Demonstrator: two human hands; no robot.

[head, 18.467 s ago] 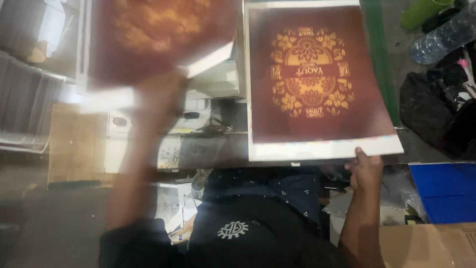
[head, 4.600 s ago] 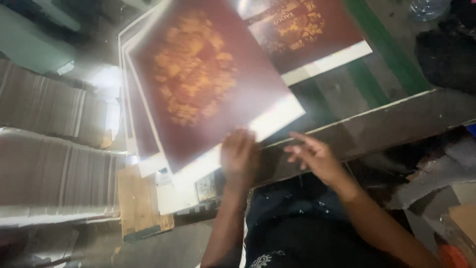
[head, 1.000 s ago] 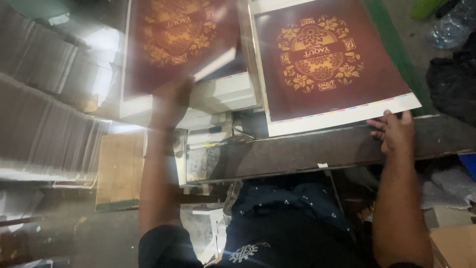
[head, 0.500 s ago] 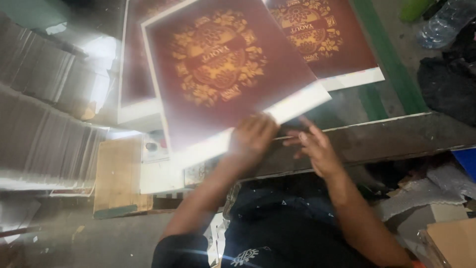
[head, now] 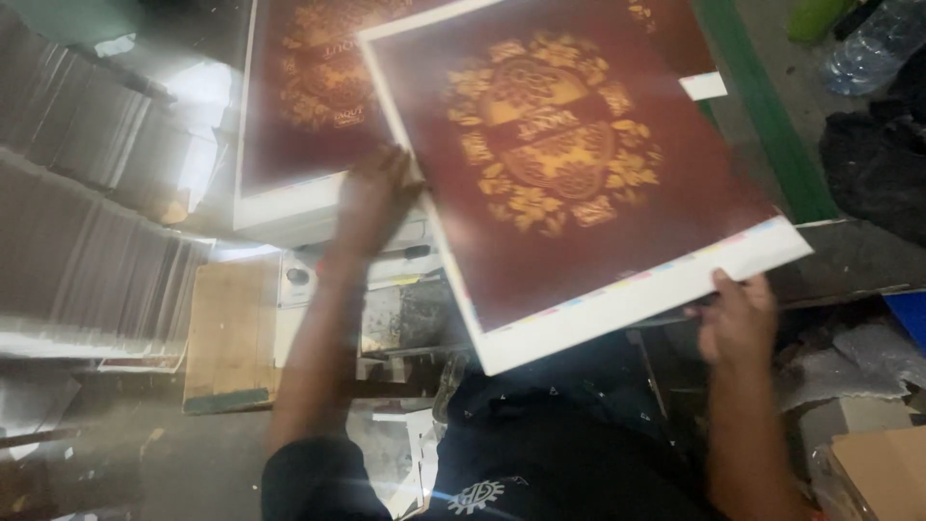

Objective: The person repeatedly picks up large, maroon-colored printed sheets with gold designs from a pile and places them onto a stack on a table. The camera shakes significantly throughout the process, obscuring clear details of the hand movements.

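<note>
A large maroon printed sheet [head: 569, 174] with a gold floral emblem and a white border is held tilted in the air in front of me. My right hand [head: 738, 314] grips its near right edge. My left hand [head: 371, 198] holds its left edge, fingers against the border. Under it at the left lies a stack of the same maroon sheets [head: 309, 106] on a white block. A corner of another printed sheet [head: 699, 85] shows at the upper right on the work surface.
Tall stacks of paper [head: 87, 251] stand at the left. A wooden board [head: 227, 333] lies below the stack. A green stripe [head: 762, 106] runs along the surface at right, with a plastic bottle [head: 868, 43], dark cloth [head: 873, 159] and a cardboard box [head: 873, 468] beyond.
The sheet has swung right and lifted across the work surface. My hands, close together at its near edge half a second ago, have spread to its left and right edges.
</note>
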